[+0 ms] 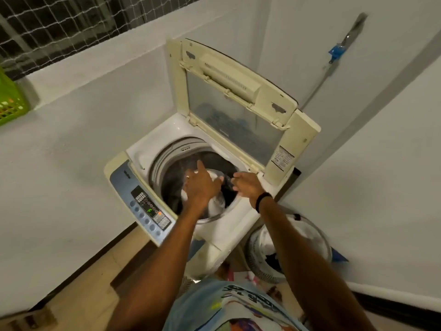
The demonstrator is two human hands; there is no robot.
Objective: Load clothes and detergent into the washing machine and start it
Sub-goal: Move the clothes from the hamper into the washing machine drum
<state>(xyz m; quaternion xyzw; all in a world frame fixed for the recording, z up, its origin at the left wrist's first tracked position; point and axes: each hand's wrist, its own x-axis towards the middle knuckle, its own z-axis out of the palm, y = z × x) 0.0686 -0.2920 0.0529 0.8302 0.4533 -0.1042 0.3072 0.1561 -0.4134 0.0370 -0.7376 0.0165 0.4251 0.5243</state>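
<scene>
Between two white walls in a corner stands the washing machine (210, 237), a cream top-loader with its lid (238, 96) folded upright at the far side. Its blue control panel (143, 201) runs along the near left edge, with round buttons and a small green lit display. Dark clothes (171, 187) lie inside the grey-rimmed drum (164, 161), and a white garment (216, 204) sits over the drum's right half. Both arms reach out over the opening. The left hand (200, 185) is palm down with fingers spread, pressing on the white garment. The right hand (245, 183), with a black band (262, 200) on its wrist, curls its fingers round the garment's far edge. Near right on the floor stands a laundry basket (286, 254) holding white and dark clothes.
</scene>
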